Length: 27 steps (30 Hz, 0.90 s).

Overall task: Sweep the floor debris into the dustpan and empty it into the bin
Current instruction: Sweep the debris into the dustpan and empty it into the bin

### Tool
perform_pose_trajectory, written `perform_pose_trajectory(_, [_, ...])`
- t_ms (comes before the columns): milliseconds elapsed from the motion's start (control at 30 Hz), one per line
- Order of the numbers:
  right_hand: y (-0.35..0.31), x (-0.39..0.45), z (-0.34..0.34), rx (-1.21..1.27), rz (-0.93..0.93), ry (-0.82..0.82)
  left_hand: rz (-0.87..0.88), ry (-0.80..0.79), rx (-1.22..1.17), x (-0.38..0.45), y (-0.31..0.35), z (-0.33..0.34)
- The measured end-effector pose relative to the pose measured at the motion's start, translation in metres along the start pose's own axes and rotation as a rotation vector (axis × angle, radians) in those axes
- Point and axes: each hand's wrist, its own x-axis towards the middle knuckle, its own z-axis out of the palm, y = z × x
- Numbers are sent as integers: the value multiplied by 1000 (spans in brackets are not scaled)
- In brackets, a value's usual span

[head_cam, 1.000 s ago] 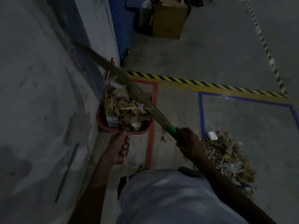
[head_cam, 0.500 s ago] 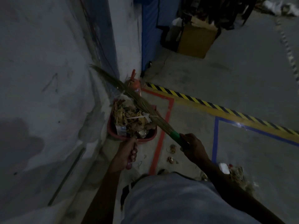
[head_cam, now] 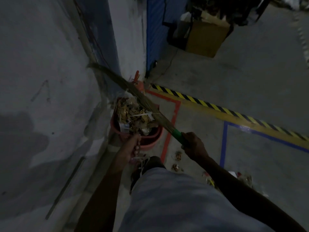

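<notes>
A red dustpan (head_cam: 135,129), heaped with debris (head_cam: 133,116) of dry scraps and wrappers, is held close to the grey wall (head_cam: 46,81) on the left. Its handle is gripped by the left hand (head_cam: 132,148), fingers curled round it. The green grip of a straw broom (head_cam: 145,106) is clasped in the right hand (head_cam: 194,144), and the bristles are laid diagonally across the load, their tips reaching up toward the wall. The sweeping step is judged to be done for this load, and the carrying step to be in hand: the pan is full and is being steadied by the broom. No bin can be made out with certainty; a cardboard box (head_cam: 207,37) stands well apart by a blue door (head_cam: 155,30), but whether it serves as the bin cannot be told. Loose bits (head_cam: 178,154) lie on the floor (head_cam: 242,81) just beside the red tape line (head_cam: 170,129), and more litter (head_cam: 240,177) is seen at the lower right, so further sweeping is judged to be left. For the next move the pan would need to be kept level, the broom pressed on the heap so nothing spills, and the load tipped only once over the bin.
</notes>
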Motion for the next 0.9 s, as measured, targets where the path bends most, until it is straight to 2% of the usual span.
perform_pose_trajectory(267, [-13, 37, 27, -46, 119, -1, -153, -130, 81, 107, 21, -21])
perform_pose_trajectory(500, [-43, 63, 58, -11, 272, -52, -324, -163, 92, 176, 29, -47])
perform_pose_trajectory(700, [-63, 71, 79, -6, 315, -8, -384, -119, 105, 210, 46, -56])
perform_pose_trajectory(900, [-66, 56, 83, 28, 355, 69, -431, -71, 224, 234, 47, -63])
